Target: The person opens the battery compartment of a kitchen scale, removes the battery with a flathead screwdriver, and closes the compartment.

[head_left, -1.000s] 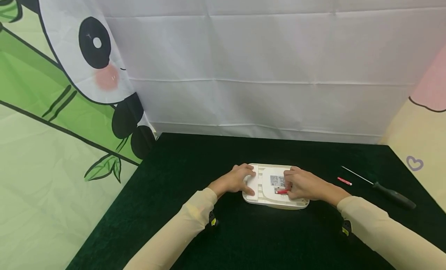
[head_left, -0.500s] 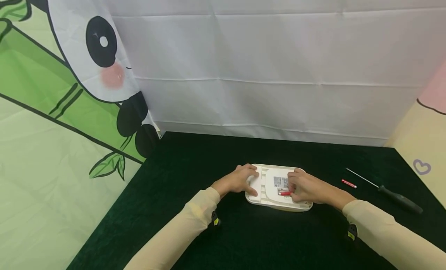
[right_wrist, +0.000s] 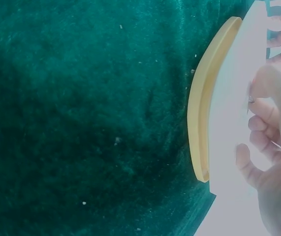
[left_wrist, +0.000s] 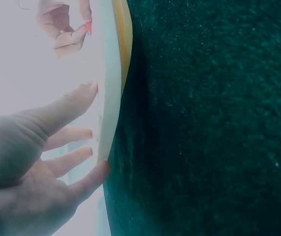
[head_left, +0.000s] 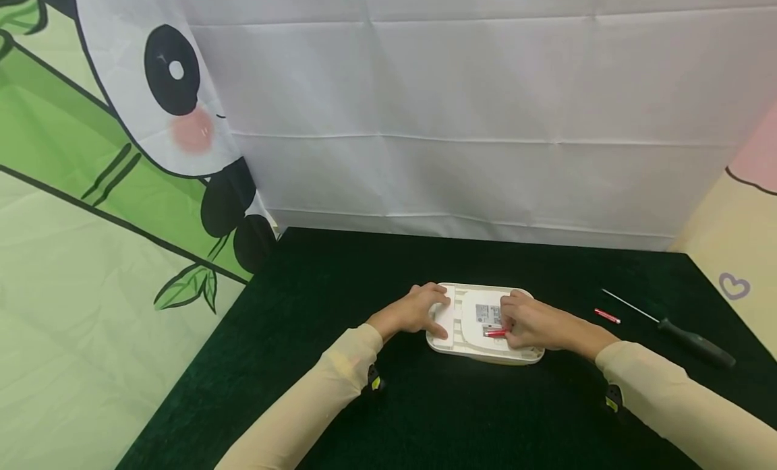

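Observation:
A white oblong device [head_left: 472,334] lies with its labelled side up on the dark green cloth. Thumb and fingertips of my left hand [head_left: 421,311] are spread over its left end and press on it. My right hand [head_left: 523,321] pinches a small red battery [head_left: 494,333] at the device's slot below the label [head_left: 487,313]. The far end of that battery is hidden by the fingers. In the right wrist view, a yellow curved part [right_wrist: 199,108] shows under the device. Both wrist views are washed out over the device.
A second red battery [head_left: 607,315] lies on the cloth to the right. Beside it is a screwdriver [head_left: 698,342] with a dark handle, its shaft pointing toward the back left. A white curtain [head_left: 425,119] hangs behind the table, and a panda print hangs at the left.
The head view shifts slightly, so everything slides a little in it. My right hand stays at the slot with the red battery; the left hand stays on the device.

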`<state>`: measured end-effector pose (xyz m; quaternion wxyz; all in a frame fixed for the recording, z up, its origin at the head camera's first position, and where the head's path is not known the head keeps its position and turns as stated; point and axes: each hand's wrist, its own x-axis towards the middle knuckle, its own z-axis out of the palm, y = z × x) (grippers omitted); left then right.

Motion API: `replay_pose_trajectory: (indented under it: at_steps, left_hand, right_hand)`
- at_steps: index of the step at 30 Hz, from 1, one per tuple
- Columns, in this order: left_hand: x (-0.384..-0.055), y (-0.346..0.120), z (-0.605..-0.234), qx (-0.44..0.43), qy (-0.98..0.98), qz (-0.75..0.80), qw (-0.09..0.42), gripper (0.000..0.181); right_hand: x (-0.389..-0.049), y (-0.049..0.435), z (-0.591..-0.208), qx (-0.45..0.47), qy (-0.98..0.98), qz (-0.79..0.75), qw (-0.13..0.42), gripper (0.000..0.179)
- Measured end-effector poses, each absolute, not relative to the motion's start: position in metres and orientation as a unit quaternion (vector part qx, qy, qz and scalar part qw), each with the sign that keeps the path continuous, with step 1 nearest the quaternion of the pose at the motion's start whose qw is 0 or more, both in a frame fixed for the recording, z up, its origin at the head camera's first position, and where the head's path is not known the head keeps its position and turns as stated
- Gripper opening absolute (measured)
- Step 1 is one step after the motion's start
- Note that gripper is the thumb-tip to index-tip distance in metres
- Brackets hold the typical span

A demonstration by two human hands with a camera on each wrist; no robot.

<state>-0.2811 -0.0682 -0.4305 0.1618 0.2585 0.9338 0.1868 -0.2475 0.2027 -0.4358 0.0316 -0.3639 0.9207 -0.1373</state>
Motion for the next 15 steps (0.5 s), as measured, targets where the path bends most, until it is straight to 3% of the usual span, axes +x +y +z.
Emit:
replay_pose_trajectory:
  at_steps: [15]
  left_hand:
    - [-0.2762,-0.0717,-0.4312,0.266,0.933,0.174,0.167,0.064]
  right_hand:
    - [-0.2383,0.1988,-0.4384,-0.355,0.922,-0.147,0.036,0.016]
